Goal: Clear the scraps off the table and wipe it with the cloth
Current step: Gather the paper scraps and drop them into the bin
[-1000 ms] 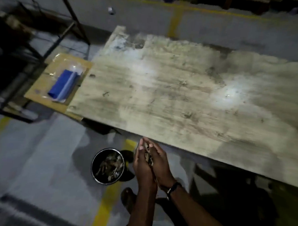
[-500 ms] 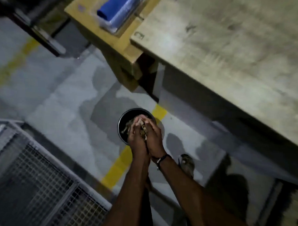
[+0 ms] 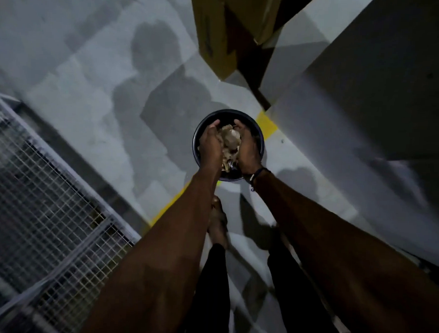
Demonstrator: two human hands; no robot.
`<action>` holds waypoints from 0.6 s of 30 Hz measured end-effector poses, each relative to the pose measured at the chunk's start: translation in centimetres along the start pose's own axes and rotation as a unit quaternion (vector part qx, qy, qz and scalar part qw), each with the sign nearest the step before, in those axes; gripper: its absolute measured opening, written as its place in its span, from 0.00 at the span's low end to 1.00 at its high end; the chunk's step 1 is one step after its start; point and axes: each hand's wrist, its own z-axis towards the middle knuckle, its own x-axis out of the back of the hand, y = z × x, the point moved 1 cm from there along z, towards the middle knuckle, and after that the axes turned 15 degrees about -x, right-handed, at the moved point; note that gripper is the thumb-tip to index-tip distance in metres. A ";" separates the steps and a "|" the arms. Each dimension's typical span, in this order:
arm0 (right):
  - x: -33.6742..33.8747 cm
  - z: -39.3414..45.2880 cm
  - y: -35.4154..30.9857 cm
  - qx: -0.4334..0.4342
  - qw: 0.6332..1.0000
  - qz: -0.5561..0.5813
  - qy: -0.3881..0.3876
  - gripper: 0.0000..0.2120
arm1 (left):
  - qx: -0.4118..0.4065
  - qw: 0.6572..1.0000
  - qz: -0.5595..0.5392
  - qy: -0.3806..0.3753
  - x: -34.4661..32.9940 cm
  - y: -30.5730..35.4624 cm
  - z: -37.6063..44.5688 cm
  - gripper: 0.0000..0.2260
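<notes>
A dark round bin stands on the grey floor straight below me. Both my hands are inside its rim. My left hand and my right hand are cupped side by side, a small gap between the palms. A clump of pale scraps sits between them, with the fingers curled over its top. More scraps show lower down between the wrists. A dark band is on my right wrist. The table top and the cloth are out of view.
A brown wooden board or box edge hangs over the floor at the top. A dark slab fills the upper right. A wire mesh cage lies at the left. A yellow floor line passes under the bin. My foot is near the bin.
My view has swung from the table down to the floor. Both hands carried the scraps from the table edge down into the bin's mouth, and the palms have parted slightly.
</notes>
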 end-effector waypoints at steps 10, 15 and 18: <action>1.0 -4.4 -2.5 0.005 0.999 -0.036 0.005 0.21 | -0.009 1.000 0.002 -0.014 3.1 4.0 -2.9 0.09; 1.0 -11.6 -5.0 0.013 0.999 -0.025 -0.016 0.21 | -0.008 0.999 -0.040 0.000 3.8 9.1 -7.6 0.10; 1.3 -18.1 -7.0 0.013 1.000 -0.014 -0.013 0.20 | -0.007 0.997 -0.071 0.003 3.9 14.1 -11.8 0.11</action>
